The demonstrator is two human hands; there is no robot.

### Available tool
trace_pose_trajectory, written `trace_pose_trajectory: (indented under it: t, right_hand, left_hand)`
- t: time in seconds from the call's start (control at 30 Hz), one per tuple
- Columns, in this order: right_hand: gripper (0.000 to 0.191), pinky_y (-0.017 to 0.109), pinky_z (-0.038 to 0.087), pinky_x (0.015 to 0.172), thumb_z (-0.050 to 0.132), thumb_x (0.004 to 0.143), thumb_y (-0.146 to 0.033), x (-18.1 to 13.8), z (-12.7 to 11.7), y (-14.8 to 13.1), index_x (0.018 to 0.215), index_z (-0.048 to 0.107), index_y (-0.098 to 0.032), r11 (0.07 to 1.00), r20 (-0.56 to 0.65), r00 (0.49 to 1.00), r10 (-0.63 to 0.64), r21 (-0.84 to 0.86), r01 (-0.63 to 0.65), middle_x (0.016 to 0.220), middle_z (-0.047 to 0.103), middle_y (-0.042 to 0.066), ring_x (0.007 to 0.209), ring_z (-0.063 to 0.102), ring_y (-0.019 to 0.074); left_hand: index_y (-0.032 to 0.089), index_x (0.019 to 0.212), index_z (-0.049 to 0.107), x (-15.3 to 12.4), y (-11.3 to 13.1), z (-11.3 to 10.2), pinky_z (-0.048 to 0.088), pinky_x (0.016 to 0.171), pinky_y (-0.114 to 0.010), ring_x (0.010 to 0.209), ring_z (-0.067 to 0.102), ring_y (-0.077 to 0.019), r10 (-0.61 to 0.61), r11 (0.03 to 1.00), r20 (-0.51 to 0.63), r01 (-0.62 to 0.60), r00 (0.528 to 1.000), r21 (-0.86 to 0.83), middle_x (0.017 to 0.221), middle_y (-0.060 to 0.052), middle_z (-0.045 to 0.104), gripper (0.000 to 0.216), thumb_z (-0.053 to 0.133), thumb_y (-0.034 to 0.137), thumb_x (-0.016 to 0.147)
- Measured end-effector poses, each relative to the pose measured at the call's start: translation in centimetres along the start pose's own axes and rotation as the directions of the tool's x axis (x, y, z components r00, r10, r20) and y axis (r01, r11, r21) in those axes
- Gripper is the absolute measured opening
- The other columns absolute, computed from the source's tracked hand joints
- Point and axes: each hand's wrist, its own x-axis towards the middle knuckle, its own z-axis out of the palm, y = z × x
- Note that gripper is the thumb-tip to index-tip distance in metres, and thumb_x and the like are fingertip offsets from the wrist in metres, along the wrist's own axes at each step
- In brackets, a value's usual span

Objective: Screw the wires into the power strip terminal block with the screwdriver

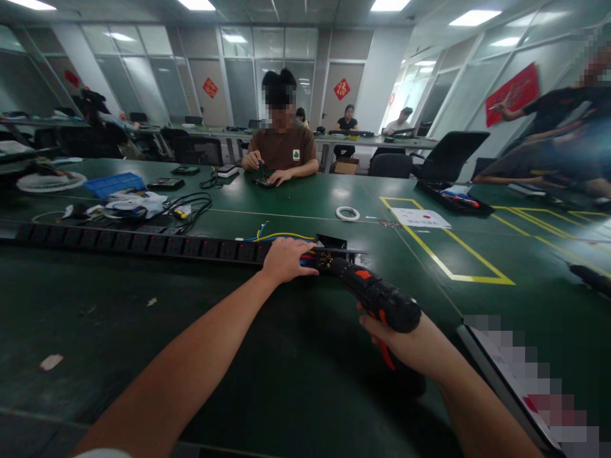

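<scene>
A long black power strip (198, 249) lies across the green table, a row of sockets along it. Over its right end rests my left hand (285, 259), thumb on the near side and fingers across the top, gripping it. Beside those fingers, coloured wires (309, 259) show in the opened end housing (331, 242). My right hand (401, 337) is wrapped round the handle of a black and orange cordless screwdriver (377, 289). The tool's nose points left into that end housing; whether its tip touches a screw is too small to tell. Yellow and blue wires (286, 235) stick out behind the strip.
A white ring-shaped roll (347, 214) and a paper sheet (421, 217) lie beyond the strip. To the left are a blue basket (114, 185) and black cables (195, 207). A tablet-like object (501, 375) lies near right. Across the table sits a person (281, 149) handling a small device.
</scene>
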Motion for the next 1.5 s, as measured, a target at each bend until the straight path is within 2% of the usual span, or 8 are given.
trace_pose_trajectory:
  t: [0.33, 0.63, 1.1, 1.33, 1.5]
  right_hand:
    - [0.030, 0.035, 0.055, 0.062, 0.069, 0.078, -0.044, 0.14, 0.05, 0.25, 0.099, 0.069, -0.022, 1.000, 0.013, 1.000, -0.006, 0.002, 0.006, 0.067, 0.070, 0.000, 0.064, 0.070, 0.0233]
    - [0.020, 0.034, 0.053, 0.060, 0.072, 0.077, -0.039, -0.15, -0.11, -0.25, 0.088, 0.069, -0.022, 1.000, -0.007, 1.000, -0.015, -0.002, 0.015, 0.065, 0.069, 0.000, 0.062, 0.069, 0.0224]
    - [0.023, 0.033, 0.054, 0.061, 0.072, 0.079, -0.038, 0.03, 0.03, 0.24, 0.094, 0.070, -0.022, 0.999, 0.015, 1.000, -0.001, 0.043, 0.000, 0.065, 0.069, 0.000, 0.062, 0.069, 0.0217]
    - [0.019, 0.031, 0.050, 0.057, 0.072, 0.077, -0.037, -0.23, -0.13, -0.54, 0.073, 0.058, -0.025, 1.000, 0.010, 1.000, 0.008, 0.008, -0.008, 0.058, 0.066, -0.001, 0.056, 0.064, 0.0189]
    - [0.018, 0.032, 0.052, 0.058, 0.074, 0.076, -0.037, -0.27, -0.17, -0.63, 0.084, 0.066, -0.023, 0.998, 0.005, 1.000, 0.018, 0.054, -0.018, 0.061, 0.069, -0.001, 0.059, 0.068, 0.0208]
  left_hand:
    - [0.027, 0.147, 0.071, -0.05, -0.18, 0.24, 0.044, 0.103, -0.046, 0.124, 0.069, -0.0337, 0.008, 1.000, -0.023, -0.008, 1.000, -0.006, 0.140, -0.009, 0.077, 0.078, 0.078, 0.078, 0.089]
    - [0.027, 0.148, 0.071, -0.01, -0.25, 0.28, 0.044, 0.104, -0.048, 0.126, 0.069, -0.0349, 0.000, 1.000, -0.013, 0.000, 1.000, -0.015, 0.142, -0.009, 0.077, 0.079, 0.077, 0.078, 0.088]
    - [0.026, 0.148, 0.071, 0.00, -0.17, 0.21, 0.044, 0.103, -0.046, 0.126, 0.069, -0.0341, 0.004, 1.000, -0.010, -0.004, 1.000, -0.016, 0.143, -0.010, 0.076, 0.079, 0.077, 0.077, 0.089]
    - [0.025, 0.147, 0.071, -0.03, -0.14, 0.13, 0.044, 0.103, -0.047, 0.126, 0.069, -0.0344, 0.006, 1.000, -0.015, -0.006, 1.000, -0.014, 0.143, -0.009, 0.076, 0.079, 0.078, 0.077, 0.089]
    - [0.026, 0.146, 0.072, -0.04, -0.13, 0.08, 0.045, 0.103, -0.047, 0.125, 0.069, -0.0344, 0.004, 1.000, -0.020, -0.005, 1.000, -0.012, 0.143, -0.009, 0.077, 0.077, 0.078, 0.077, 0.089]
